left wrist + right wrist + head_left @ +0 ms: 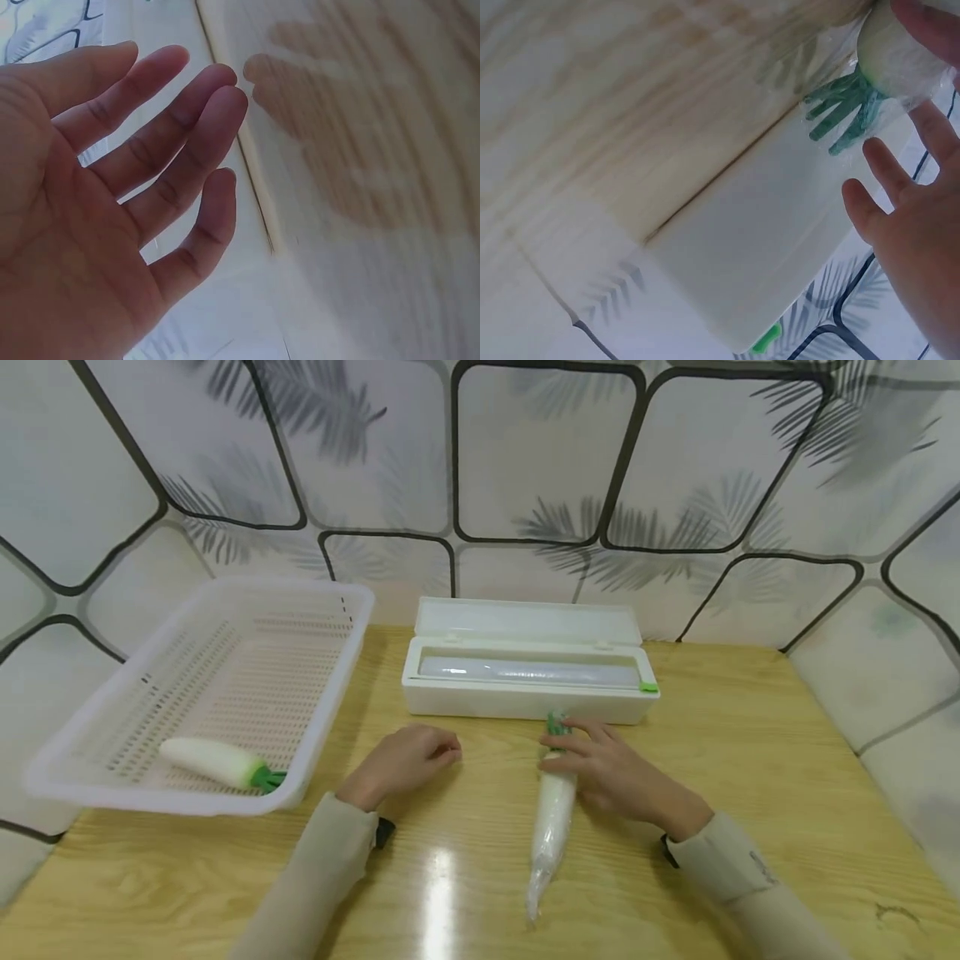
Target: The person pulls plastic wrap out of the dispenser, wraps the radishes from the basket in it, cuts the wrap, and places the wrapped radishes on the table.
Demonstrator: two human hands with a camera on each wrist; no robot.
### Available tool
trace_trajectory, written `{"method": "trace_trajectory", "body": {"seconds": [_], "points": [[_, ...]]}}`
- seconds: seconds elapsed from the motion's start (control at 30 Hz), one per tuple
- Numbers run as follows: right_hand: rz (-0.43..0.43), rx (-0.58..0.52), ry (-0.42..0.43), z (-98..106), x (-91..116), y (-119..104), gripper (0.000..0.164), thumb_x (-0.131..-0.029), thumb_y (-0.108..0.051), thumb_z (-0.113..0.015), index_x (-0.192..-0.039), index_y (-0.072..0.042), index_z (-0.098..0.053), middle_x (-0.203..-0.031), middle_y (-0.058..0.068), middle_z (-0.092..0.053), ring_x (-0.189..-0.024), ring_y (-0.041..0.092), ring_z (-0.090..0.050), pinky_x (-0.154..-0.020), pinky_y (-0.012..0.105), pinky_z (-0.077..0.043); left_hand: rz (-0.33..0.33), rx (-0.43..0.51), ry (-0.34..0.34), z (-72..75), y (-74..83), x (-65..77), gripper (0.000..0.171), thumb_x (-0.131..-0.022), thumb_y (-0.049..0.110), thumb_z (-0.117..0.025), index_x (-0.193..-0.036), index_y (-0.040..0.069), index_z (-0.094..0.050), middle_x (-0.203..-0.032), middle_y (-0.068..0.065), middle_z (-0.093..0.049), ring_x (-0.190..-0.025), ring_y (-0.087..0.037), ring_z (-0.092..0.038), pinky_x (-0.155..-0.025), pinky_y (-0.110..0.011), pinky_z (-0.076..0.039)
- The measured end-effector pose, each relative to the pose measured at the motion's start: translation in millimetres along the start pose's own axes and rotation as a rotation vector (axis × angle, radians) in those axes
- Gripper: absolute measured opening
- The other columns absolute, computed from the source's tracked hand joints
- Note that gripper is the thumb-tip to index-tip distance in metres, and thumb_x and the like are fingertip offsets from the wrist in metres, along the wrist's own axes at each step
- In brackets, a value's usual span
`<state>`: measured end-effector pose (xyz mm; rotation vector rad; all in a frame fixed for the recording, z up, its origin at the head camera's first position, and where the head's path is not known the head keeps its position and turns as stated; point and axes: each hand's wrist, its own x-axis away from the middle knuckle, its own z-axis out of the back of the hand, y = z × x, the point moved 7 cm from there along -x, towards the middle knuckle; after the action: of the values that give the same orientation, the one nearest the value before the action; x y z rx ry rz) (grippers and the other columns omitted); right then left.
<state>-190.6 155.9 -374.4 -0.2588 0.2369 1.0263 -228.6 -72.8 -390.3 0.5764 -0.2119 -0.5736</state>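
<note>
- white daikon (552, 818) in cling film lies on the wooden table (750, 735), leaves (859, 86) toward twelve o'clock, narrow film tail (535, 893) toward six; the dispenser box (480, 702) stands just past the leaves.
- right hand (615, 774) has its fingers spread over the leafy end, touching, not wrapped round; light strokes should smooth loose film without snagging it.
- left hand (405, 766), at ten o'clock from the root, is empty, fingers relaxed; i'd bring it over to steady the root.
- tail probably wants tucking under.
- bare daikon (213, 762), at nine, lies in the perforated basket (165, 799).
</note>
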Motion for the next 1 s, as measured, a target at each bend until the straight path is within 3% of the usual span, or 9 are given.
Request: {"method": "trace_trajectory", "body": {"seconds": [0.27, 0.53, 0.73, 1.0], "points": [[0.044, 0.046, 0.010, 7, -1, -4, 0.050, -0.068, -0.006, -0.093, -0.114, -0.009, -0.074, -0.121, 0.007, -0.070, -0.123, 0.042, -0.053, -0.099, 0.061, -0.043, -0.051, -0.017, 0.042, 3.5, 9.2, -2.0, 0.016, -0.102, 0.014, -0.061, -0.105, 0.007, -0.075, -0.100, -0.002, -0.073, -0.089, -0.014, -0.065, -0.083, -0.037, -0.055], [0.012, 0.056, 0.007, 22, 18, 6, 0.057, -0.063, -0.010, -0.096, -0.114, -0.005, -0.072, -0.112, 0.007, -0.069, -0.108, 0.032, -0.060, -0.090, 0.055, -0.049, -0.205, -0.111, 0.133, 13.9, 42.1, 0.0, 0.015, -0.102, 0.013, -0.062, -0.100, 0.006, -0.074, -0.091, 0.001, -0.071, -0.078, -0.010, -0.060, -0.074, -0.030, -0.053], [-0.098, 0.051, 0.011, 38, 48, 23, 0.053, -0.067, -0.010, -0.093, -0.115, -0.005, -0.072, -0.112, 0.008, -0.070, -0.103, 0.031, -0.063, -0.083, 0.057, -0.051, -0.345, -0.183, 0.187, 13.0, 70.2, 0.1, 0.011, -0.100, 0.012, -0.065, -0.099, 0.007, -0.075, -0.092, -0.001, -0.072, -0.074, -0.010, -0.063, -0.068, -0.024, -0.053], [-0.273, 0.038, -0.003, 56, 90, 53, 0.050, -0.067, -0.010, -0.093, -0.113, -0.004, -0.073, -0.109, 0.009, -0.071, -0.097, 0.034, -0.066, -0.079, 0.056, -0.053, -0.518, -0.252, 0.130, -3.7, 106.2, 2.4, 0.011, -0.100, 0.015, -0.066, -0.099, 0.009, -0.075, -0.092, 0.001, -0.072, -0.072, -0.007, -0.063, -0.067, -0.019, -0.050]]}}
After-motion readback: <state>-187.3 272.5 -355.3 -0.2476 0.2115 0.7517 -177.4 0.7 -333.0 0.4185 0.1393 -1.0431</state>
